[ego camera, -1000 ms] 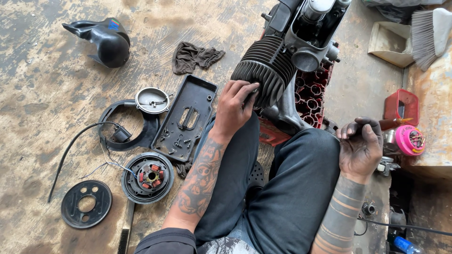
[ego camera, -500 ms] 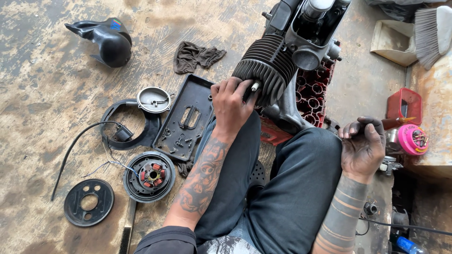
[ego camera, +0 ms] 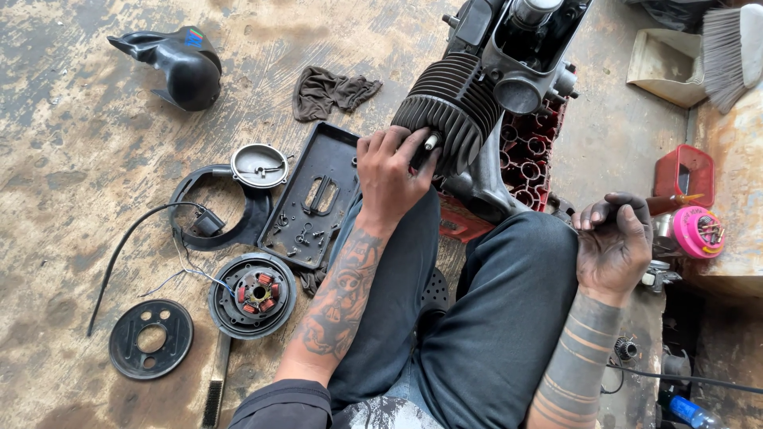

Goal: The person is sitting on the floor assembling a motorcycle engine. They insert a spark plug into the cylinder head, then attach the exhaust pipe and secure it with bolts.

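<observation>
The left hand (ego camera: 389, 171) sits at the centre of the view, its fingers curled closed against the lower end of the finned engine cylinder (ego camera: 449, 111), with a small metal stud (ego camera: 430, 143) showing between fingertips and fins. The cylinder lies at 12 o'clock from that hand, tilted, joined to the grey engine casing (ego camera: 517, 63) farther toward 1 o'clock. The engine rests on a red crate (ego camera: 528, 155) on the floor.

The right hand (ego camera: 616, 246), at 3 o'clock from the left hand, is heavily soiled; its fingers are wrapped closed around a slim tool with a brown handle (ego camera: 671, 202) pointing toward 3 o'clock. Just beyond it lies a pink round part (ego camera: 698, 232).

At 9 o'clock from the left hand, a black rectangular cover plate (ego camera: 314, 195) lies flat on the concrete floor (ego camera: 71, 159). A round metal cap (ego camera: 258, 165) touches a black curved housing (ego camera: 199, 226). At 7 o'clock sits a stator with red coils (ego camera: 254, 292); a black perforated disc (ego camera: 151, 338) lies near it. A dark rag (ego camera: 330, 89) lies at 11 o'clock, and a black shroud (ego camera: 179, 67) is well apart.
</observation>
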